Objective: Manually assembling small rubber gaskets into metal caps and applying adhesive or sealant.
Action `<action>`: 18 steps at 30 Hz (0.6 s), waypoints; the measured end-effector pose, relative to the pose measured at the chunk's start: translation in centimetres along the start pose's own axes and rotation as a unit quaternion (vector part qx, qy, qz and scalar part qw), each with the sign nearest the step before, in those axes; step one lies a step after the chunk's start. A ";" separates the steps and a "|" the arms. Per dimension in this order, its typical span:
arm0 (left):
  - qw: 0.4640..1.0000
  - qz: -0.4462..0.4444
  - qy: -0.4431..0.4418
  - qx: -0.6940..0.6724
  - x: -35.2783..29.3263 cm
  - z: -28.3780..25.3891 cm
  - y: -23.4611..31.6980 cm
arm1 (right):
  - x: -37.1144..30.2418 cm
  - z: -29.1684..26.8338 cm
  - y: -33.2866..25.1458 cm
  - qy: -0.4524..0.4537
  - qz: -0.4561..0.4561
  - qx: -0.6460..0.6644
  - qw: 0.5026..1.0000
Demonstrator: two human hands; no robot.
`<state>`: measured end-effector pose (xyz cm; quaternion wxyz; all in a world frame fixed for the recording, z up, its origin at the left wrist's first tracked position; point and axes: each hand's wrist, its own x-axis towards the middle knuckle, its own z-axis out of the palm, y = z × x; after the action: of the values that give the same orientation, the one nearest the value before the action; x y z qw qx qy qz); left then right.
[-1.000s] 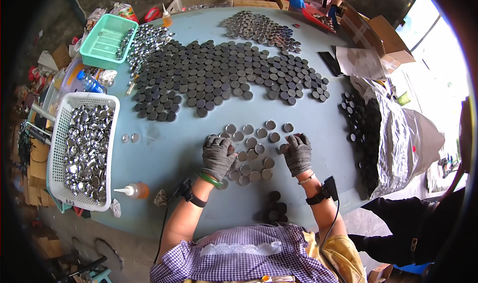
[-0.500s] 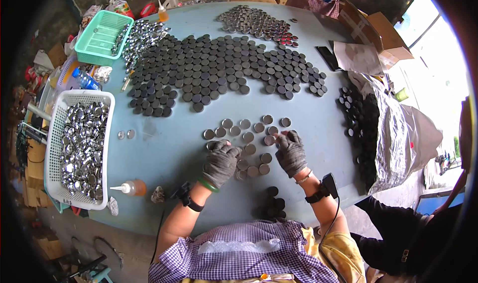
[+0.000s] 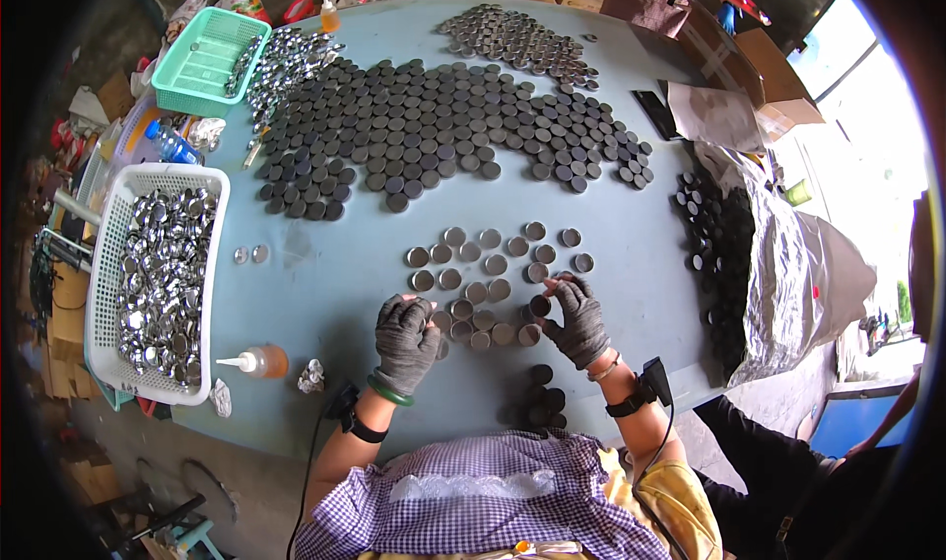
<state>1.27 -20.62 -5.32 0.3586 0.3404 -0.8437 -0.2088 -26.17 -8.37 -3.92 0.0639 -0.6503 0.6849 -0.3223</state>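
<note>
Both my hands wear grey gloves with bare fingertips showing. In front of me lies a loose group of small round metal caps [image 3: 476, 292], dull grey on their upward faces. My left hand [image 3: 404, 343] is at the group's lower left, its fingers curled together beside a cap; whatever they may hold is hidden. On the right side, the thumb and index finger of my right hand [image 3: 579, 325] pinch a dark-faced cap [image 3: 539, 306] by its edges. Beyond the group, a wide sheet of dark round discs [image 3: 414, 121] covers the table.
At left stands a white basket [image 3: 219, 294] of shiny caps; behind it sits a green basket [image 3: 197, 108]. A squeeze bottle [image 3: 264, 362] lies near the left edge. Black discs [image 3: 698, 215] spill beside a silver bag [image 3: 778, 274] at right. More dark discs [image 3: 542, 402] lie near my body.
My left hand has moved left and slightly down, uncovering caps. My right hand has shifted down and now pinches a cap. Several caps near the hands sit in new places.
</note>
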 end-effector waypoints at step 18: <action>0.997 0.059 -0.009 0.042 1.4 1.9 1.4 | 3.9 4.2 -3.1 -0.061 -0.008 -0.014 0.998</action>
<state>-1.39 -20.48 -5.09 0.3477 0.3029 -0.8737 -0.1550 -21.96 -13.29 -4.26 0.0941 -0.6753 0.6789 -0.2726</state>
